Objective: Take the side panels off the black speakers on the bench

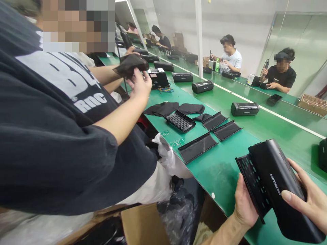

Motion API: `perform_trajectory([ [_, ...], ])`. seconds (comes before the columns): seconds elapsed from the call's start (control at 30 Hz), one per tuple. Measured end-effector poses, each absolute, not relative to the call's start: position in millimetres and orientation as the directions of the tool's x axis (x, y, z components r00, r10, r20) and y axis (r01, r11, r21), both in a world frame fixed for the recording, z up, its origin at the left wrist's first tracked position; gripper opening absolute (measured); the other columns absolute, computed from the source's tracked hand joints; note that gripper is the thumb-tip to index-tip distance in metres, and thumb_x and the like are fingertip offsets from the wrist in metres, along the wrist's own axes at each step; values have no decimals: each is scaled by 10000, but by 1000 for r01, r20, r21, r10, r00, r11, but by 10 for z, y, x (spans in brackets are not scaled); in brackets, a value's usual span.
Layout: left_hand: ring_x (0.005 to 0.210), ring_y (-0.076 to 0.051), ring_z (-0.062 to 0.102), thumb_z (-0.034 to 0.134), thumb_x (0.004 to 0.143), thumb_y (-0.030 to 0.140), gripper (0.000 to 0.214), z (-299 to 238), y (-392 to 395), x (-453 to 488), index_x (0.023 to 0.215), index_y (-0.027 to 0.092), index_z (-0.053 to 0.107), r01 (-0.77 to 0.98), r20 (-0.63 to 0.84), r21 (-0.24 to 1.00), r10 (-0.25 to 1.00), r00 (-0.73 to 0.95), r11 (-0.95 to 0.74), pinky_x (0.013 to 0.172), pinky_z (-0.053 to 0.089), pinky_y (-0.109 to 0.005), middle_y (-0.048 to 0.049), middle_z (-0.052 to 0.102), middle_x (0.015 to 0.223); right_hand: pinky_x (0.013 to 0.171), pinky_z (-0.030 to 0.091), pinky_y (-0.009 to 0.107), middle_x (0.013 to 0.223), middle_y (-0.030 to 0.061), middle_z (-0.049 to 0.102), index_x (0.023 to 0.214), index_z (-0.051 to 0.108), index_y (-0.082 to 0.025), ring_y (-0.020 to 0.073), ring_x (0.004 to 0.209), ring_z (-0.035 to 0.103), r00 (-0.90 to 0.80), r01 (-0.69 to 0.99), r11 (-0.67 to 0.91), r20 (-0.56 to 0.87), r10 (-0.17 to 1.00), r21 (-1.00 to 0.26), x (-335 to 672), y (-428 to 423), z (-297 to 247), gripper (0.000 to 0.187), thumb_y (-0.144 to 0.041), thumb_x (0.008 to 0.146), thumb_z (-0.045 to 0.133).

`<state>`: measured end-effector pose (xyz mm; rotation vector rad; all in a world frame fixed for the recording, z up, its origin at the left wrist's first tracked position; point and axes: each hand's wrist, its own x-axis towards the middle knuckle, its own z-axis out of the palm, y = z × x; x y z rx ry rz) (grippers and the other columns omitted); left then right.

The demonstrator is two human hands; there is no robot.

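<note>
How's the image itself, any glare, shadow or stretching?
Head view: faint sheen on the rounded black plastic housing; head view: a soft dark patch, shadow or reflection, on the green tabletop; head view: the co-worker's dark printed T-shirt looks stretched leftward.

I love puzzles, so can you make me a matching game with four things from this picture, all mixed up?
Things:
1. Left hand
2. Right hand
3. Tabletop
4. Cardboard flap

Clues:
A. Green
B. Holding the slotted panel
C. Brown, near the bottom of the picture
D. Thumb on the MERKURY case

Right pairs: 1-B, 2-D, 3-A, 4-C
</note>
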<state>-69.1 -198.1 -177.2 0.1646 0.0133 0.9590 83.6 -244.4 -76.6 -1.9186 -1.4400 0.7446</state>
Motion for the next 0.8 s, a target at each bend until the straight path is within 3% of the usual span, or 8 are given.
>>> perform_trajectory([
  [0.2, 1463, -396, 536, 556, 970, 734, 724, -1805, -1996, -623, 1376, 162, 736, -847, 21, 162, 856, 516, 506, 1280, 305, -534, -152, 700, 1453, 889, 617, 468, 1358, 129, 723, 1700, 268, -266, 368, 1017, 767, 198, 749, -181, -46, 979, -637, 759, -2347, -783, 1046, -762, 864, 655],
  [0.57, 1454, -421, 538, 624, 904, 781, 791, -1985, -1987, -496, 1355, 144, 753, -829, -46, 201, 851, 524, 521, 1299, 287, -561, -176, 729, 1399, 1039, 575, 509, 1582, 146, 575, 1723, 264, -267, 395, 1325, 667, 104, 842, -115, -51, 993, -527, 909, -2172, -1051, 1024, -714, 885, 647],
  [0.8, 1482, -424, 509, 683, 826, 825, 849, -1988, -1941, -454, 1318, 139, 774, -810, -87, 181, 830, 552, 558, 1299, 308, -550, -181, 740, 1373, 946, 599, 543, 1311, 182, 717, 1741, 232, -250, 420, 1157, 750, 84, 905, -97, -50, 995, -414, 926, -2119, -1162, 993, -668, 931, 624],
])
